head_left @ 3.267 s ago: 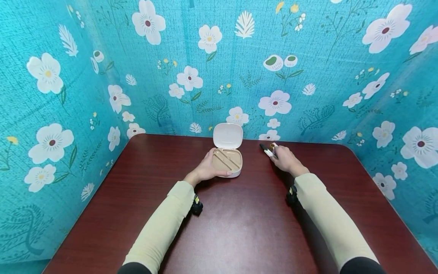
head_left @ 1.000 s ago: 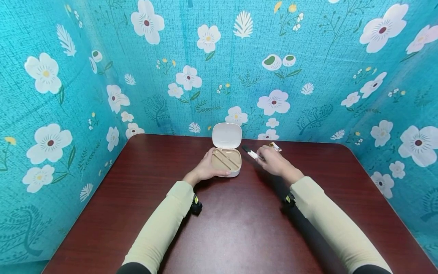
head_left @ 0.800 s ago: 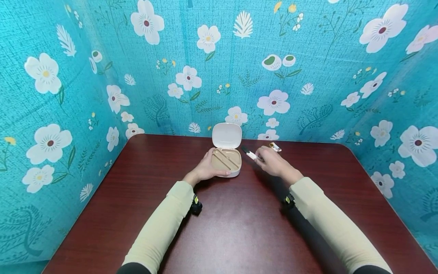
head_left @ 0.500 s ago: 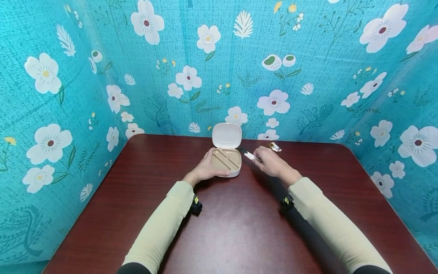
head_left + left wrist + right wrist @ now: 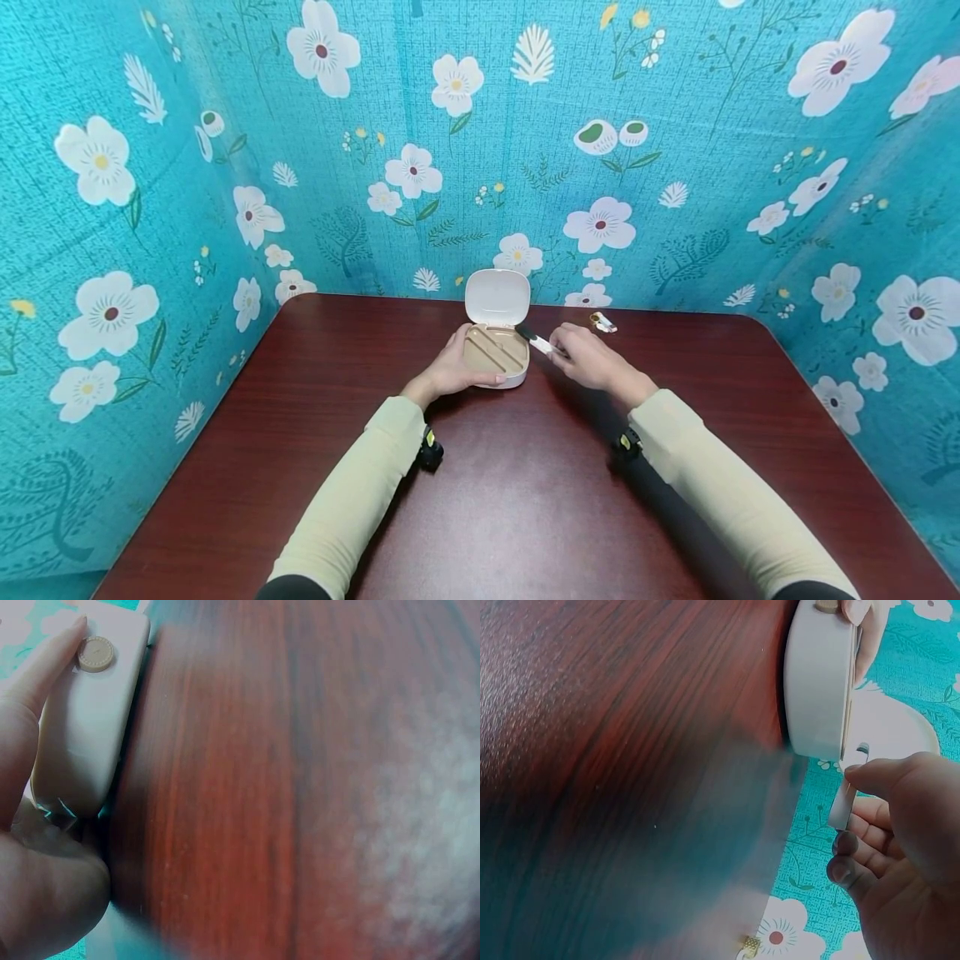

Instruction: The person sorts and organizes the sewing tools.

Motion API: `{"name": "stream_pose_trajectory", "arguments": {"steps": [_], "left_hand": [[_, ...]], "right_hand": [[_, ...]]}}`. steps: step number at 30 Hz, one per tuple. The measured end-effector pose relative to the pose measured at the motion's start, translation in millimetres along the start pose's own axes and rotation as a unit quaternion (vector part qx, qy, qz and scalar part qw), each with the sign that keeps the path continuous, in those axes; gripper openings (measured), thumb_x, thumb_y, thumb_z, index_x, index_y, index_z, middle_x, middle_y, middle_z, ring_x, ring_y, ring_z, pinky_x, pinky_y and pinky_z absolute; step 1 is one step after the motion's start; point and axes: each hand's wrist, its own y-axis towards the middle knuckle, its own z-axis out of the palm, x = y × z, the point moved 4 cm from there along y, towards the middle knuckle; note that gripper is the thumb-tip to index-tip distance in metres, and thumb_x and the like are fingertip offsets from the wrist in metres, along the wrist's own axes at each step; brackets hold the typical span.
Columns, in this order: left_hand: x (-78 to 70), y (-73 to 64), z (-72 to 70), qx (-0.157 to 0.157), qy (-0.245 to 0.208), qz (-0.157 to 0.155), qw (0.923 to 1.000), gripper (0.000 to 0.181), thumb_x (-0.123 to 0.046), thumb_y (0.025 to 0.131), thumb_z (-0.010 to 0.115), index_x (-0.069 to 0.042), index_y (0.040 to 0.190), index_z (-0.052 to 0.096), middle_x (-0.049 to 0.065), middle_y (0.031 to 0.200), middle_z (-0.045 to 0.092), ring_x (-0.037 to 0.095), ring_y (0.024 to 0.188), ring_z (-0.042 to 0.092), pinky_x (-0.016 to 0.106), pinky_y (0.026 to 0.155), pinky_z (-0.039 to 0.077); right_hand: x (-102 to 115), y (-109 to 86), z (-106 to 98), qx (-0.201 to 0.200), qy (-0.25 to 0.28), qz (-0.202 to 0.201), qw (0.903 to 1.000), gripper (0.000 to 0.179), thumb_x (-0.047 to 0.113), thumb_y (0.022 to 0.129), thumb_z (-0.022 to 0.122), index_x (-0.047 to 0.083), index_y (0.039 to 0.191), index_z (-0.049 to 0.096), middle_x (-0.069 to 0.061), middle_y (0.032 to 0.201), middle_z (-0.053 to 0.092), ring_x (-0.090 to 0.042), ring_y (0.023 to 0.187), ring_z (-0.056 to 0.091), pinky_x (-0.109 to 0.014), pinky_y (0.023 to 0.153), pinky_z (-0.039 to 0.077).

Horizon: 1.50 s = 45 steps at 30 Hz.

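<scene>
A white case point(image 5: 513, 381) with a beige divided tray point(image 5: 504, 348) stands near the back of the table, its white lid point(image 5: 498, 297) raised. My left hand point(image 5: 448, 367) grips the case's left side, thumb along the front. In the left wrist view, that thumb point(image 5: 52, 664) lies next to a round beige knob point(image 5: 96, 654) on the case front. My right hand point(image 5: 592, 358) pinches a slim white-handled stick with a black end point(image 5: 537, 340). The black end overlaps the tray's back right corner in the head view. In the right wrist view, thumb and fingers hold the white handle point(image 5: 843, 804).
A small white and gold object point(image 5: 603, 322) lies on the dark red table point(image 5: 510, 483), behind and right of my right hand. Blue flowered cloth point(image 5: 480, 150) hangs directly behind the table and along both sides.
My right hand has carried the white-handled stick left from beside the small white and gold object, up to the case's right back corner. My left hand has stayed on the case.
</scene>
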Motion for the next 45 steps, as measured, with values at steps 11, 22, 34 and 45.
{"name": "stream_pose_trajectory", "arguments": {"steps": [11,22,34,45], "left_hand": [[1.8,0.8,0.0,0.002,0.003,0.002,1.0,0.108,-0.038,0.067,0.097,-0.011,0.151,0.035,0.011,0.136,0.047,0.026,0.123,0.049,0.043,0.107,0.04],[3.3,1.7,0.2,-0.002,0.019,0.0,0.9998,0.109,-0.041,0.066,0.097,-0.013,0.151,0.034,0.011,0.137,0.047,0.027,0.125,0.047,0.043,0.109,0.039],[1.3,1.5,-0.2,0.004,0.007,-0.001,1.0,0.109,-0.039,0.067,0.097,-0.013,0.151,0.033,0.01,0.139,0.046,0.026,0.126,0.047,0.044,0.11,0.038],[2.0,0.9,0.3,0.01,0.012,-0.01,0.9998,0.109,-0.042,0.068,0.096,-0.015,0.152,0.032,0.01,0.139,0.045,0.025,0.125,0.047,0.042,0.108,0.039]], "right_hand": [[5,2.7,6,0.015,-0.004,-0.008,0.9998,0.005,0.007,0.095,0.067,0.002,0.094,0.066,-0.004,0.084,0.056,-0.018,0.076,0.052,-0.033,0.067,0.045],[13,6.6,11,0.019,-0.002,-0.014,0.9997,0.004,0.006,0.094,0.068,0.003,0.092,0.066,-0.003,0.082,0.055,-0.017,0.075,0.05,-0.031,0.065,0.045],[24,12.7,9,0.016,-0.004,-0.048,0.9987,0.006,0.007,0.094,0.069,0.005,0.089,0.066,-0.002,0.08,0.055,-0.017,0.074,0.051,-0.034,0.067,0.046],[42,23.8,10,0.018,-0.018,-0.049,0.9985,0.011,0.009,0.092,0.069,0.006,0.084,0.062,-0.003,0.077,0.054,-0.019,0.074,0.051,-0.035,0.067,0.045]]}}
